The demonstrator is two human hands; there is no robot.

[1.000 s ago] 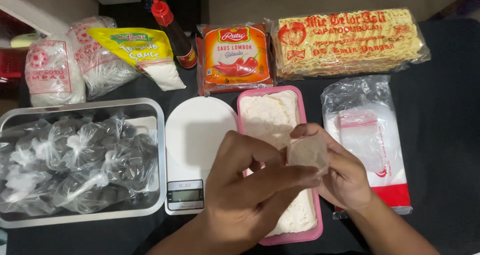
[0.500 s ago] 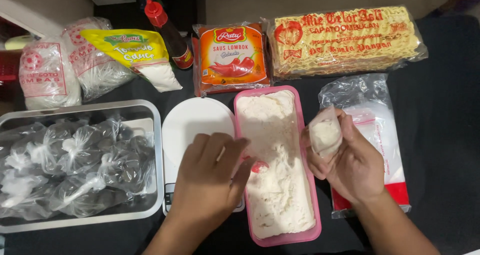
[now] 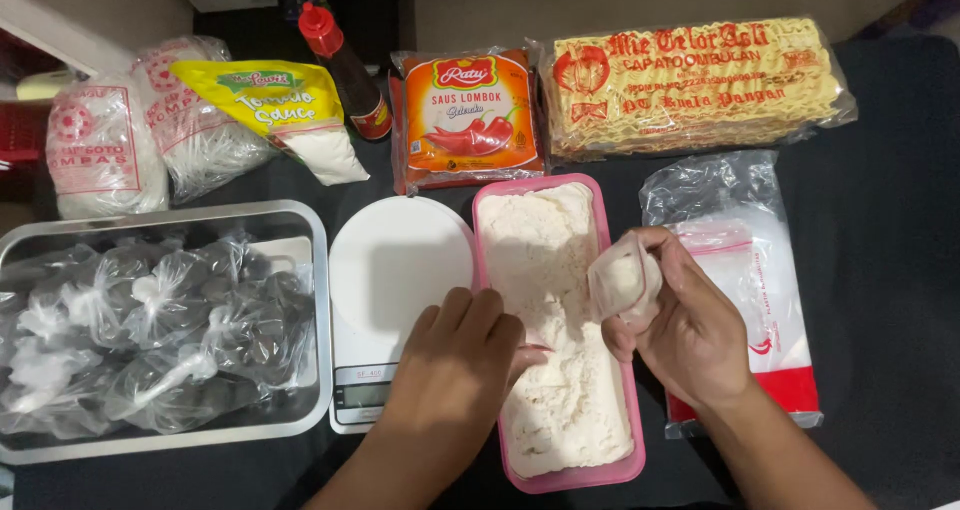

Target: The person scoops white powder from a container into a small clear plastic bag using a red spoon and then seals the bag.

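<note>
From the head view, the left hand (image 3: 450,370) lay palm down over the pink tub (image 3: 610,460) of white powder (image 3: 550,270), its fingers dipped into the powder — whether they gripped anything could not be told. The right hand (image 3: 690,330) held a small plastic bag (image 3: 622,285) — fingers closed round it — above the tub's right edge, beside a stack of empty bags (image 3: 740,270).
</note>
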